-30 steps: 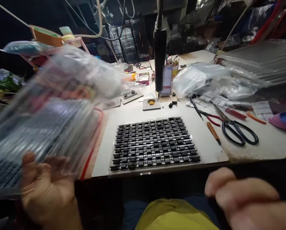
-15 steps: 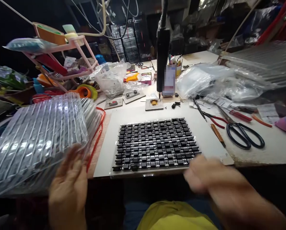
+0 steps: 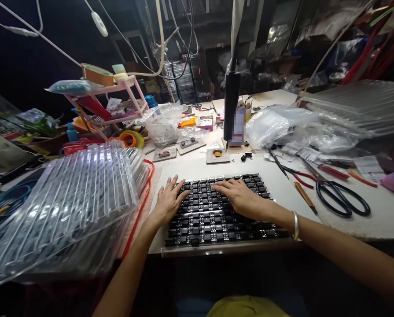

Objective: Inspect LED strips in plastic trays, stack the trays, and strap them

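Black chips in tight rows fill the panel (image 3: 216, 215), which lies flat on a white board (image 3: 276, 185) at the near edge of the desk (image 3: 375, 220), straight ahead of me. I have both hands down on it. My left hand (image 3: 168, 203) rests at the panel's left edge, fingers (image 3: 180, 187) spread apart and flat, holding nothing. My right hand (image 3: 239, 197) lies palm-down across the upper middle rows, fingers stretched toward the left, also loose and gripping nothing; a silver bangle (image 3: 295, 225) sits on that wrist.

Just left of the board, a stack of clear ribbed plastic trays (image 3: 71, 198) leans over a red cord (image 3: 144, 198). Right of the board lie black-handled scissors (image 3: 344, 200), red-handled pliers (image 3: 299, 174) and a wooden-handled tool (image 3: 304, 198). Behind the panel a black tool (image 3: 231, 105) hangs from a cable above a small jig (image 3: 218, 155). Clear plastic bags (image 3: 282, 125) pile up at the back right, and a pink rack (image 3: 107, 105) stands at the back left.
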A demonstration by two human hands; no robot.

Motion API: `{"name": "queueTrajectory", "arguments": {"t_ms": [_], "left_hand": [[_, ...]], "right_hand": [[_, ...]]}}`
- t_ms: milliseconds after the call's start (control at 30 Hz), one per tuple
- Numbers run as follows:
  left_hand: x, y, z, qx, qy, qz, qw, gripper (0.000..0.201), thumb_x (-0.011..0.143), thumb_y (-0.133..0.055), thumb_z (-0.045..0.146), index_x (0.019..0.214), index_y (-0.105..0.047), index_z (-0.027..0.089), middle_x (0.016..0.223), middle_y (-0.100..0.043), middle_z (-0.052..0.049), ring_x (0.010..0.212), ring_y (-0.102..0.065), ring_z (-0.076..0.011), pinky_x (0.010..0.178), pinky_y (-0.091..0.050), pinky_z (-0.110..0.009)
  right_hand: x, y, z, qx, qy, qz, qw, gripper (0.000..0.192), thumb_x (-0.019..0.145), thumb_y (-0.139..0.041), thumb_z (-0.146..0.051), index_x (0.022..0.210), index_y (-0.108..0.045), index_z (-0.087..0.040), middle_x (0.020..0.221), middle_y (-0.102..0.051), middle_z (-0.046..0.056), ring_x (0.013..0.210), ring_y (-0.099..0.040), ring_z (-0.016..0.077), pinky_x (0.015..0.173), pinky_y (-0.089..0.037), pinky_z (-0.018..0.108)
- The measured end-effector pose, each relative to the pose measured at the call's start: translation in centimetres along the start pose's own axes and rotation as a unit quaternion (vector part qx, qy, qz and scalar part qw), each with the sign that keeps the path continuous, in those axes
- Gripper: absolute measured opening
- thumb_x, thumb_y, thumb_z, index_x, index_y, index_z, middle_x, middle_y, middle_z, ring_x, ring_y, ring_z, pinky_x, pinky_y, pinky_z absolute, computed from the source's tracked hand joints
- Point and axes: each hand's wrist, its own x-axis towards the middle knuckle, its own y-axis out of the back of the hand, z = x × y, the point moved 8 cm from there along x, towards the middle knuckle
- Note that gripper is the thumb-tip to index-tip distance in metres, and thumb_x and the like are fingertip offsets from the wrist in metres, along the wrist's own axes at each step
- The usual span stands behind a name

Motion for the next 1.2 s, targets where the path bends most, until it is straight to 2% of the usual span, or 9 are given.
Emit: {"name": "queueTrajectory", "arguments": {"t_ms": [133,267,400,567,667,767,900,1033,1200], "left_hand": [[0.8,-1.5,-0.2,-0.010,-0.002,-0.022,1.000,0.061,0.090,-0.030,0.058,0.139,-0.038,0.022,0.153,-0.021,-0.013,0.141,-0.011,-0.0302,0.109,-0.014,-0.059],[0.7,-1.1,-0.9,-0.070,-0.003,0.011,0.997,0.066,0.090,-0.030,0.059,0.143,-0.031,0.020,0.153,-0.018,-0.013,0.141,-0.015,-0.0267,0.111,-0.016,-0.053],[0.3,0.0,-1.8,-0.170,0.007,0.030,0.985,0.072,0.089,-0.030,0.061,0.143,-0.030,0.013,0.152,-0.022,-0.013,0.141,-0.020,-0.0206,0.115,-0.016,-0.041],[-1.1,1.5,-2.0,-0.229,0.042,0.074,0.970,0.066,0.090,-0.031,0.055,0.139,-0.037,0.011,0.147,-0.036,-0.012,0.137,-0.030,-0.0187,0.115,-0.019,-0.038],[-3.4,2.3,-1.8,-0.215,0.041,0.103,0.970,0.060,0.091,-0.036,0.051,0.137,-0.040,0.013,0.145,-0.040,-0.011,0.135,-0.034,-0.0187,0.114,-0.023,-0.037],[-7.1,2.5,-1.0,-0.159,0.035,0.122,0.979,0.055,0.090,-0.041,0.047,0.135,-0.044,0.015,0.143,-0.042,-0.011,0.134,-0.036,-0.0202,0.113,-0.025,-0.038],[-11.0,0.7,1.7,-0.071,0.020,0.095,0.993,0.058,0.090,-0.044,0.046,0.142,-0.032,0.024,0.151,-0.029,-0.010,0.140,-0.023,-0.0252,0.113,-0.018,-0.050],[-11.7,-0.9,3.8,0.009,0.019,0.098,0.995,0.068,0.087,-0.049,0.050,0.145,-0.022,0.027,0.153,-0.020,-0.011,0.142,-0.012,-0.0301,0.110,-0.010,-0.060],[-11.1,-0.9,2.6,-0.018,0.048,0.115,0.992,0.067,0.089,-0.041,0.053,0.145,-0.022,0.024,0.151,-0.025,-0.014,0.141,-0.015,-0.0278,0.110,-0.011,-0.059]], "right_hand": [[0.4,1.1,3.7,0.003,-0.064,0.041,0.997,0.069,0.075,-0.031,0.005,0.138,-0.042,-0.022,0.105,-0.064,0.008,0.096,-0.051,0.0255,0.084,-0.037,0.046],[0.1,1.8,5.2,0.019,-0.069,0.070,0.995,0.062,0.080,-0.031,0.002,0.136,-0.044,-0.020,0.106,-0.064,0.010,0.098,-0.050,0.0258,0.086,-0.033,0.045],[-1.3,2.9,3.8,0.056,-0.049,0.135,0.988,0.056,0.082,-0.030,0.000,0.132,-0.047,-0.017,0.104,-0.065,0.008,0.099,-0.051,0.0233,0.088,-0.032,0.042],[-1.3,0.5,1.0,0.020,0.021,0.066,0.997,0.059,0.078,-0.031,0.004,0.131,-0.048,-0.017,0.113,-0.063,0.010,0.107,-0.049,0.0248,0.088,-0.031,0.042],[-1.4,0.0,0.5,-0.005,0.032,0.070,0.997,0.059,0.079,-0.030,0.003,0.132,-0.047,-0.017,0.112,-0.064,0.011,0.108,-0.050,0.0258,0.089,-0.030,0.045],[-2.6,1.3,0.6,0.020,0.027,0.116,0.993,0.057,0.082,-0.031,-0.002,0.134,-0.044,-0.022,0.114,-0.063,0.007,0.108,-0.052,0.0247,0.091,-0.031,0.045],[-5.8,3.8,2.1,0.084,-0.040,0.212,0.973,0.045,0.088,-0.035,-0.012,0.128,-0.050,-0.026,0.115,-0.064,0.005,0.107,-0.056,0.0237,0.094,-0.033,0.045],[-9.8,4.2,4.6,0.141,-0.162,0.288,0.933,0.036,0.090,-0.040,-0.022,0.123,-0.054,-0.027,0.111,-0.067,0.003,0.109,-0.057,0.0229,0.099,-0.035,0.046],[-14.5,2.9,7.4,0.177,-0.263,0.346,0.883,0.032,0.090,-0.043,-0.029,0.118,-0.058,-0.023,0.106,-0.068,0.004,0.117,-0.053,0.0230,0.108,-0.029,0.049]]}}
